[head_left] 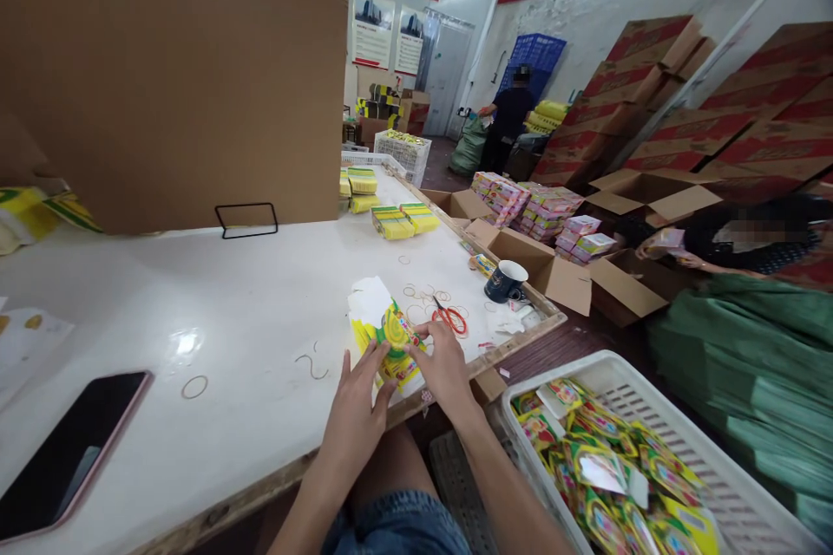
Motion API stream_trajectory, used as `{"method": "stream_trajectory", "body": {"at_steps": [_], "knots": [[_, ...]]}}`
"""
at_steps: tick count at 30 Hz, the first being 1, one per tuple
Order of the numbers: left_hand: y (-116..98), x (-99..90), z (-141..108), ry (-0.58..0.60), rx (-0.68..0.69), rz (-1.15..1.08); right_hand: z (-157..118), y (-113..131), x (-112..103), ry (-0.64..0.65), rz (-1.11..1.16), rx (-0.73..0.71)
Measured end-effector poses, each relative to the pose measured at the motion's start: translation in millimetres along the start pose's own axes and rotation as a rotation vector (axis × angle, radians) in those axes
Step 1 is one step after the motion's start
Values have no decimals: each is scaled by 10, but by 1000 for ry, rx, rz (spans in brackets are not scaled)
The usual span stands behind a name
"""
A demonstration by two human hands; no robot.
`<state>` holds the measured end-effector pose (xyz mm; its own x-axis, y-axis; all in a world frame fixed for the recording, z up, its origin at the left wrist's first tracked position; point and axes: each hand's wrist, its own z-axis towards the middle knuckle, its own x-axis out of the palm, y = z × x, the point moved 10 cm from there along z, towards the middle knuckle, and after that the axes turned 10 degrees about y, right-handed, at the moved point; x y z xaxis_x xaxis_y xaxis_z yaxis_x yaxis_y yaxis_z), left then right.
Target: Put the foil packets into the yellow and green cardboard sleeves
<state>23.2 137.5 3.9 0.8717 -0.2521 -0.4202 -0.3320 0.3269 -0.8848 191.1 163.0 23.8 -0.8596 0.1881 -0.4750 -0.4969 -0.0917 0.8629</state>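
Grasping yellow packets near table's front edge: left hand, right hand. Red scissors near right edge.

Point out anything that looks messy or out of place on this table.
Thin bands lie strewn around the scissors rather than gathered, and one ring sits apart near the phone. Crumpled white scraps clutter the corner by the mug. No spill is visible.

Way offered over white tabletop, right of phone, past flat rubber band — far side blocked by cardboard panel and wire stand; right side obstructed by scissors, mug.
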Motion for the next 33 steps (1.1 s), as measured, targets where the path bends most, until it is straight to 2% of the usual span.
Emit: {"method": "stream_trajectory", "body": {"at_steps": [3, 5, 6, 11, 14, 18, 21, 25, 29, 31, 33], "knots": [[12, -152, -40, -119, -65, -176, -16, -4, -3, 16, 122, 30], [13, -261, -61, -200, -80, -379, -53, 48, 3, 36, 211, 37], [3, -280, -53, -202, -75, -497, -84, 81, 12, 47, 281, 40], [-177, -92, 37, 65, -54, -1016, -304, 198, 214, 164, 761, 121], [-287, -24, 15, 142, -60, -1152, -404, 269, 297, 229, 813, 138], [-346, -21, -5, 126, -63, -1151, -456, 355, 282, 280, 705, 119], [-262, -19, -5, 58, -112, -1102, -480, 370, 282, 293, 651, 137], [-102, 2, -15, -34, -192, -1029, -508, 322, 233, 194, 558, 144], [-149, -100, -55, -101, -155, -874, -535, 339, 139, 133, 417, 90], [-220, -126, -92, -77, -141, -861, -542, 392, 118, 177, 407, 55], [-306, -99, -127, 22, -131, -870, -549, 470, 125, 270, 462, 17]]}}
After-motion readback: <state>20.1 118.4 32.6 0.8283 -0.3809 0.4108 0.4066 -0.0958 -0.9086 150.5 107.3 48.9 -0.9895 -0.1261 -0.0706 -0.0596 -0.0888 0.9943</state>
